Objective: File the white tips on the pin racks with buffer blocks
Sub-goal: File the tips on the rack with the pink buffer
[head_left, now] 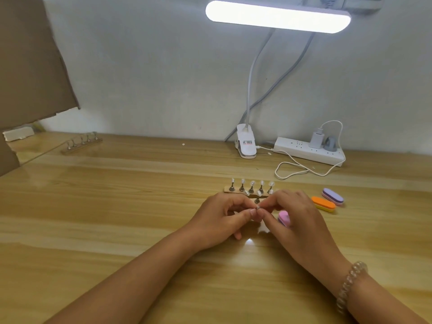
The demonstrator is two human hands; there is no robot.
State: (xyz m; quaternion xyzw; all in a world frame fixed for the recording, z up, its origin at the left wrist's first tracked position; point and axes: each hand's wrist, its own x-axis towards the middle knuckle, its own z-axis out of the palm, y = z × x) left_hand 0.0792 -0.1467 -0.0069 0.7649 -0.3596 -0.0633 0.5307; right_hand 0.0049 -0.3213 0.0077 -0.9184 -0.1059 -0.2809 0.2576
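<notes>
Pinched between thumbs and forefingers of left hand (224, 213) and right hand (294, 213): one small white tip (258, 207), its direction too small to tell. Just beyond, pin rack (230, 189) lying left-to-right on the counter (117, 206), pins upright. Pink buffer block (284, 218) tilted under right palm; orange block (323, 204) and purple block (333, 196) lying diagonally nearby.

A single wide-angle view, worn on the person's head, looks forward and down across the wooden surface (117, 206) toward the wall (152, 78) behind it. The left hand (224, 218) and right hand (297, 213) sit close, just below centre. The lamp (278, 16) lies along the top edge.
</notes>
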